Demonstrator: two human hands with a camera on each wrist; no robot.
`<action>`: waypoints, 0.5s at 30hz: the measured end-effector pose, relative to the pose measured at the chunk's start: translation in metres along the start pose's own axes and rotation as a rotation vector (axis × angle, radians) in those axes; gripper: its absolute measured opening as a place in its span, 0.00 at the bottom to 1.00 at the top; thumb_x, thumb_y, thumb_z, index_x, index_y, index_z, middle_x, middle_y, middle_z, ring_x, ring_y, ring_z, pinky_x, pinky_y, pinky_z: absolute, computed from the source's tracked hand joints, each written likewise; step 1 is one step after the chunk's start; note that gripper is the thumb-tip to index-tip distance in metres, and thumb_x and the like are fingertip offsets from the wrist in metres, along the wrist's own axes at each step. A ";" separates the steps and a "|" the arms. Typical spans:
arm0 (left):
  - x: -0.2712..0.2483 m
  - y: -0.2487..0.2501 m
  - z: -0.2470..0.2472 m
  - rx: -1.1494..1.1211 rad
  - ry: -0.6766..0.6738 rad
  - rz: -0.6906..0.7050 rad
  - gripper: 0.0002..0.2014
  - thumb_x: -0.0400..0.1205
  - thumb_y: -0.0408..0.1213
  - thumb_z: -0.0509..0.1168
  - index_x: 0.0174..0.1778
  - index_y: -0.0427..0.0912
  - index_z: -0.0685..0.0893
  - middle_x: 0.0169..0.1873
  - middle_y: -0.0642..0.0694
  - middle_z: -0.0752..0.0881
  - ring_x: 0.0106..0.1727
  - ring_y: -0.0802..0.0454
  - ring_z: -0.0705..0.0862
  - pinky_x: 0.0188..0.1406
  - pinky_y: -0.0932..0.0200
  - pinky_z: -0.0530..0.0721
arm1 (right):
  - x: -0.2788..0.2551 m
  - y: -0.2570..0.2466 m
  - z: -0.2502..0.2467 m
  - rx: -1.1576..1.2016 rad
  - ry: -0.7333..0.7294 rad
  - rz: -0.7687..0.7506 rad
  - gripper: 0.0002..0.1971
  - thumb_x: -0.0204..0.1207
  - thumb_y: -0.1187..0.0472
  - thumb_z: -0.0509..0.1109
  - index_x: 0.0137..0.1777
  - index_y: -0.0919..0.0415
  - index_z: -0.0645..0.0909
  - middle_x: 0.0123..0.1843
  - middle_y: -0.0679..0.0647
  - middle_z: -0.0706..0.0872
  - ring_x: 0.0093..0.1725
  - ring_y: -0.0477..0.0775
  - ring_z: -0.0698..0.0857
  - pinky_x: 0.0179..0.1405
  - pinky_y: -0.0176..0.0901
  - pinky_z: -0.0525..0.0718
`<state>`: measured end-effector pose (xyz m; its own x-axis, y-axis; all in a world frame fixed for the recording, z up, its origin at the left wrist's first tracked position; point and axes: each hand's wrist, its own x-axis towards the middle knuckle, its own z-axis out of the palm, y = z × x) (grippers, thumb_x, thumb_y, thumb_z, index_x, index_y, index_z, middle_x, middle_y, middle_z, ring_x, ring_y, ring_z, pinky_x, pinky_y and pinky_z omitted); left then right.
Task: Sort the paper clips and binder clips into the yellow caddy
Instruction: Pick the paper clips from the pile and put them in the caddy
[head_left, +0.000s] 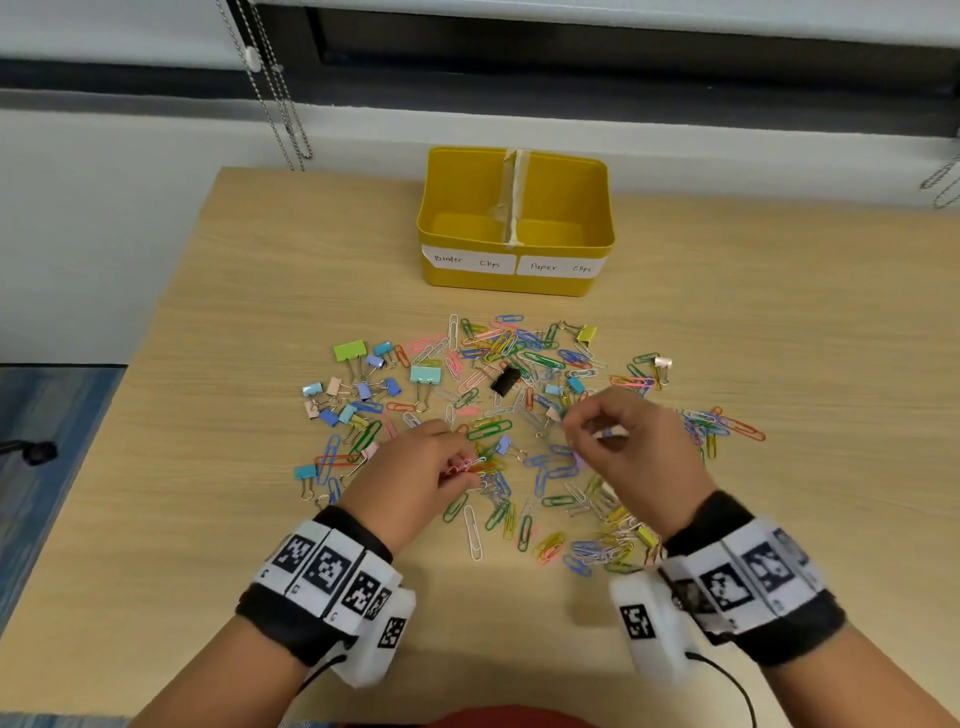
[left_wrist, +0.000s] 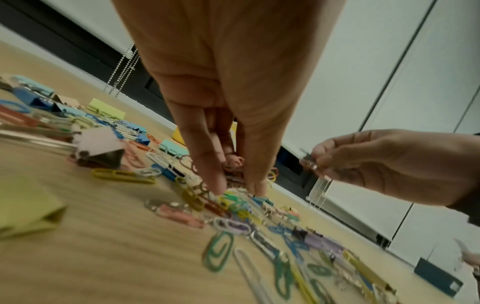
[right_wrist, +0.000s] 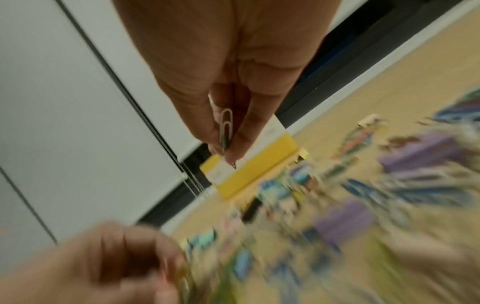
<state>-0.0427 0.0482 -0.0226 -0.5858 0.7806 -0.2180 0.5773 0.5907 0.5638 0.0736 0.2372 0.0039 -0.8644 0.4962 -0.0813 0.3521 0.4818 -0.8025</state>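
Coloured paper clips and binder clips (head_left: 498, 374) lie scattered across the middle of the wooden table. Behind them stands the yellow caddy (head_left: 434, 208), its left half labelled "Binder Clips" and its right half "Paper Clips"; both halves show bare floor. My left hand (head_left: 462, 467) hovers low over the near side of the pile and holds a small bunch of pink and white paper clips (head_left: 467, 463); its fingertips (left_wrist: 217, 186) touch the pile. My right hand (head_left: 582, 431) is raised beside it, pinching a silver paper clip (right_wrist: 226, 127) with others behind it.
Binder clips cluster on the pile's left, among them a green one (head_left: 349, 351), with a black one (head_left: 505, 382) near the centre. Bead chains (head_left: 280, 104) hang from the blind at the back left. The table's left edge (head_left: 171, 291) runs diagonally towards me.
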 end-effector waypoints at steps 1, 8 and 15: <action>0.000 0.001 -0.002 -0.029 0.011 0.001 0.13 0.77 0.45 0.70 0.55 0.46 0.86 0.44 0.56 0.78 0.39 0.60 0.76 0.41 0.70 0.73 | 0.007 -0.010 -0.010 0.051 0.014 0.000 0.03 0.71 0.70 0.72 0.40 0.62 0.85 0.40 0.53 0.88 0.38 0.44 0.84 0.38 0.29 0.85; 0.002 0.007 -0.010 -0.163 0.102 0.027 0.12 0.75 0.45 0.72 0.52 0.48 0.87 0.43 0.55 0.82 0.42 0.60 0.81 0.45 0.69 0.80 | 0.135 -0.059 -0.051 -0.157 0.232 -0.219 0.05 0.74 0.65 0.69 0.43 0.61 0.86 0.46 0.58 0.89 0.44 0.56 0.87 0.48 0.41 0.83; 0.008 0.025 -0.024 -0.326 0.180 -0.004 0.09 0.73 0.45 0.73 0.48 0.53 0.86 0.39 0.60 0.82 0.42 0.62 0.83 0.41 0.76 0.78 | 0.236 -0.047 -0.025 -0.527 -0.086 0.042 0.12 0.78 0.71 0.61 0.52 0.59 0.84 0.57 0.59 0.86 0.50 0.57 0.83 0.49 0.42 0.80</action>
<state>-0.0468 0.0647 0.0091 -0.6949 0.7129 -0.0936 0.3801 0.4747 0.7938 -0.1383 0.3493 0.0374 -0.8643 0.4723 -0.1729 0.5002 0.7713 -0.3936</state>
